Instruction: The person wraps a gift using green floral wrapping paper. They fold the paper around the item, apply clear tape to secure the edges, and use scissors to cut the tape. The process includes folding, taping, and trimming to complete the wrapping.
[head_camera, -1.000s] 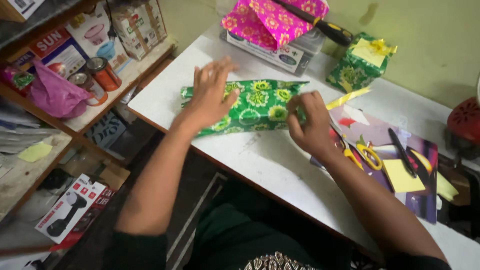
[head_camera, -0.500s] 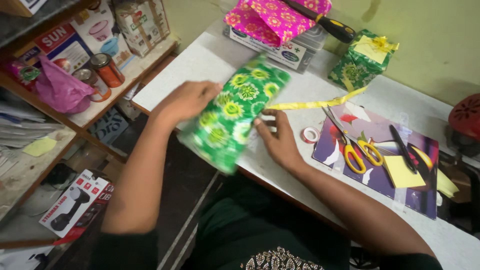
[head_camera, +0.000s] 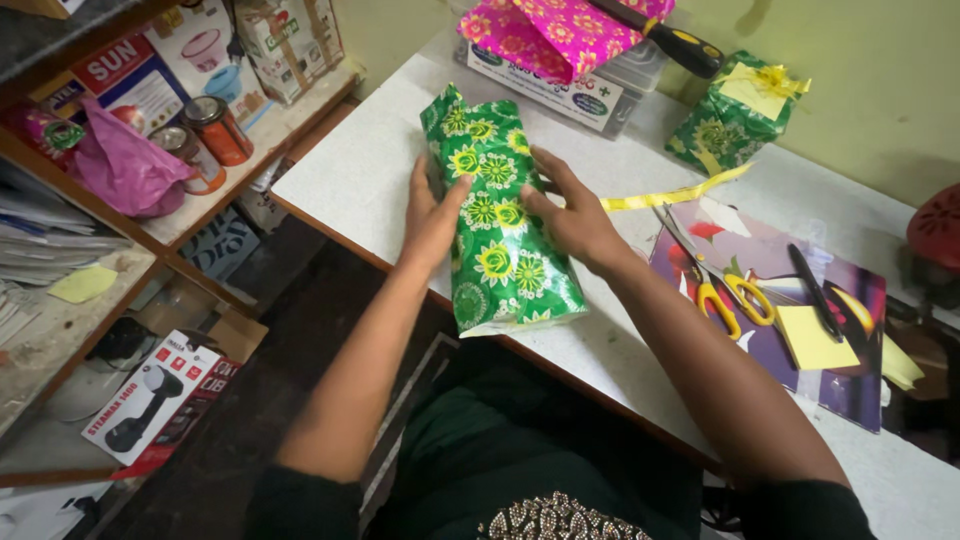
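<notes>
The parcel (head_camera: 497, 225) in green flowered paper lies lengthwise across the near edge of the desk (head_camera: 370, 170), its near end jutting slightly over that edge toward the person. The long body is already covered and smooth. The near end shows a pale open rim, so by the look of it that end is not yet folded shut; the far end is pinched to a loose point, and no ribbon is on it. That seems to leave the ends and the trimming.

The left hand (head_camera: 432, 215) lies flat against the parcel's left side, fingers (head_camera: 455, 192) stretched up onto its top. The right hand (head_camera: 572, 215) presses on the right side, fingers spread over the paper, not clenched. Both steady it between them.

Farther right lie scissors (head_camera: 722, 290), a yellow ribbon (head_camera: 672, 193), and, toward the far edge, a finished green gift (head_camera: 738, 112).
</notes>
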